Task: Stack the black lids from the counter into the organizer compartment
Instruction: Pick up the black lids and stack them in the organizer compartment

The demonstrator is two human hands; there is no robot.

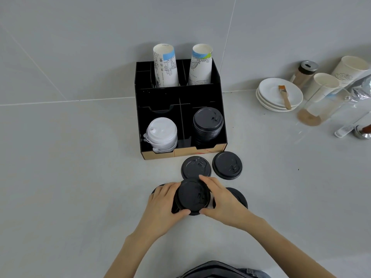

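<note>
A short stack of black lids (192, 196) sits between both my hands, just above the counter. My left hand (165, 199) grips its left side and my right hand (220, 197) grips its right side. Two single black lids lie flat ahead of it, one (195, 167) touching my right fingertips and another (227, 165) to its right. More black lids are partly hidden under my hands: one (240, 197) on the right, and an edge (157, 187) on the left. The black organizer (158, 97) holds a tall black lid stack (208, 122) in its front right compartment.
White lids (161, 133) fill the organizer's front left compartment, and two paper cup stacks (165, 65) stand in its back. At the right are white saucers (281, 101) with a brush, paper cups (325, 85), a shaker (305, 72), a clear glass (319, 109) and a foil bag (363, 87).
</note>
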